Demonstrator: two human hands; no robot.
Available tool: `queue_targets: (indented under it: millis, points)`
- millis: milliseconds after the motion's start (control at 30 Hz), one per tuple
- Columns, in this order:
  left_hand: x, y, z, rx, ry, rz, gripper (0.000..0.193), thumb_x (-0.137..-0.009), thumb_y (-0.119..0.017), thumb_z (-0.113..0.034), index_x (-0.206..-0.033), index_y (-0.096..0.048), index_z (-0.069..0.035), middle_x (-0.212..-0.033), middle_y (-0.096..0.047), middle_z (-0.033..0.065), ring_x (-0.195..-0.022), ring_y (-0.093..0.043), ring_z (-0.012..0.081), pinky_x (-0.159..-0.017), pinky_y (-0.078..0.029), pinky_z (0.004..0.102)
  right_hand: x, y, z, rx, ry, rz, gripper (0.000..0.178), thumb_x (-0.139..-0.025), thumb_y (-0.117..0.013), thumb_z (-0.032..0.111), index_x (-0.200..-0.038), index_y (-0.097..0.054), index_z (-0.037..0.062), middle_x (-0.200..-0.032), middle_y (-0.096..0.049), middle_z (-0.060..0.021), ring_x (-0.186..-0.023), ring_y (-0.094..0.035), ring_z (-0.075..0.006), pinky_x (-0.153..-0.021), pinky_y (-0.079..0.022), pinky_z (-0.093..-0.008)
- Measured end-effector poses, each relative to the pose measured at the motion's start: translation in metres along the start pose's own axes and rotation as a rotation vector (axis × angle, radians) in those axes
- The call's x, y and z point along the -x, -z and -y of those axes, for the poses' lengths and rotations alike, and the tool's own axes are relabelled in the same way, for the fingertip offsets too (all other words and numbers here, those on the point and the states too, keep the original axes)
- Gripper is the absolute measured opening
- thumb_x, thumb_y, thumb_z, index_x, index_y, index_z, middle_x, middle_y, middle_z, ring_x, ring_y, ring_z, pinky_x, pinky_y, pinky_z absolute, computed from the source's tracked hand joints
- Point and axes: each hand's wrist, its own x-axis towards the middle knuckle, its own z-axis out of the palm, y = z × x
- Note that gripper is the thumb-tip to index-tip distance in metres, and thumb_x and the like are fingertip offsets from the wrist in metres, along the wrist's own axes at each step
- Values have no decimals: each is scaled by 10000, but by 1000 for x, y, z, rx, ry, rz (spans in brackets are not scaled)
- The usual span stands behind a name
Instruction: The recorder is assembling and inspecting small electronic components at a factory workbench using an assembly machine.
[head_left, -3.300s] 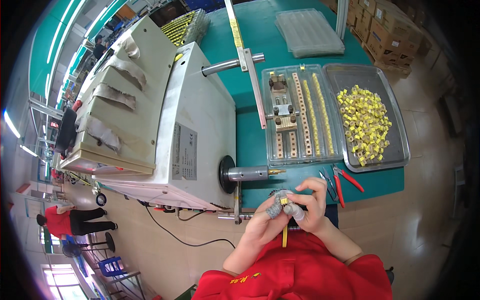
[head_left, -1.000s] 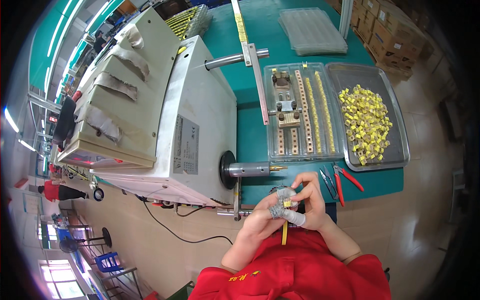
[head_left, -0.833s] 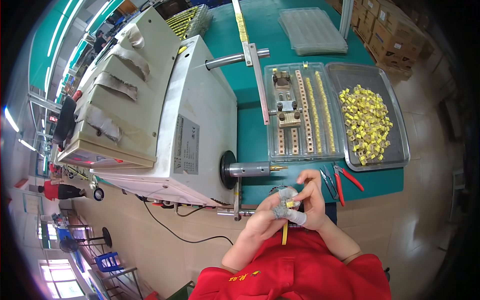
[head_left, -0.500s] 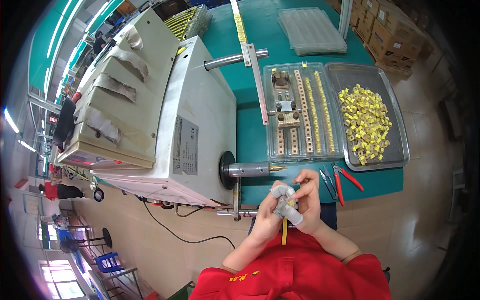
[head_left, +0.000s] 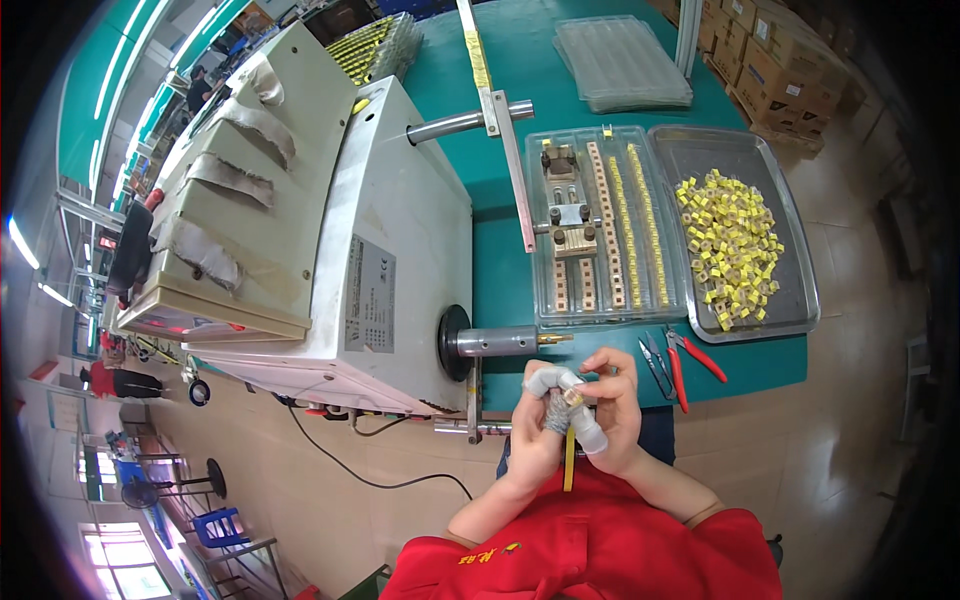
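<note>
My left hand and my right hand meet in front of my chest, below the machine's spindle. White wraps cover some of the fingertips. Between the fingers of both hands sits a small yellow-and-tan bobbin-like part, partly hidden by them. A narrow yellow strip hangs below the hands; its upper end is covered. The right index finger is raised and bent, while its thumb and other fingers close near the part. The left fingers are curled around the part's other side.
A white machine stands at left. On the green table are a clear tray with rows of small parts and a metal fixture, a metal tray of loose yellow parts, snips, red-handled cutters and stacked clear trays.
My left fingers have shifted slightly left and up, and the small part shows more plainly between the fingers. The right hand has barely moved.
</note>
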Motion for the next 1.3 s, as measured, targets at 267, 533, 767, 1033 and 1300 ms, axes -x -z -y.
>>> queue_targets:
  millis: [267,533,767,1033,1300]
  points:
    - [0,-5,-6,301,93,-12,220,-802,-446,44,-1013,-449,-18,-951,-385,9,-852,-426,84,-773,-349,188,-2,-2,12,161,-7,-79,284,-694,-683,96,-936,-535,71,-1033,-437,-139,-938,-449,-247,-824,-370,-333]
    - [-1,-3,-4,448,162,-4,273,-778,-543,-85,-1023,-433,-38,-965,-458,44,-894,-463,111,-790,-368,225,-7,3,17,546,197,-107,233,-666,-711,176,-857,-592,114,-957,-500,-75,-892,-448,-268,-768,-369,-348]
    - [-7,-3,-6,341,108,-14,258,-793,-541,-103,-1016,-440,-21,-927,-472,42,-887,-469,128,-783,-385,258,-20,11,15,444,178,-24,234,-663,-702,149,-868,-599,102,-1005,-533,-85,-905,-458,-273,-793,-367,-358]
    - [-12,14,1,555,311,163,272,-907,-390,-264,-1032,-458,-32,-960,-500,72,-827,-527,207,-752,-428,327,-51,42,22,432,253,517,297,-704,-657,98,-996,-608,78,-1042,-564,-54,-963,-484,-260,-858,-388,-362]
    - [-9,24,-5,484,478,244,360,-918,-353,-407,-911,-473,-67,-765,-476,47,-782,-493,175,-670,-424,308,-127,77,-2,525,211,226,149,-725,-616,48,-870,-600,71,-900,-592,-64,-870,-544,-232,-818,-400,-330]
